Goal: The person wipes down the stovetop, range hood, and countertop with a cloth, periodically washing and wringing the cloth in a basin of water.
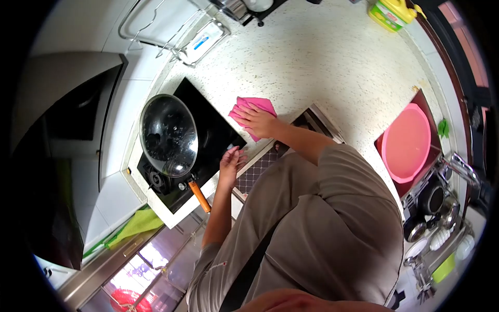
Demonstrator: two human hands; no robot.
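A bright pink cleaning cloth [263,105] lies bunched on the speckled white countertop [312,57]. My right hand [254,120] presses down on it, fingers stretched across its surface and keeping hold of it. My left hand [232,162] is by the near corner of the black glass hob [208,122], its fingers loosely bent and apart, with nothing visible in them. On the hob stands a pan with a glass lid [169,135]. Its orange-brown handle [199,196] points toward my body, left of my left forearm.
At the right, a pink basin [407,143] sits in the sink [381,141], beside a rack of pans and utensils [431,200]. A yellow-green bottle [390,14] stands at the far right. A wire rack and white tray [206,41] are at the back left.
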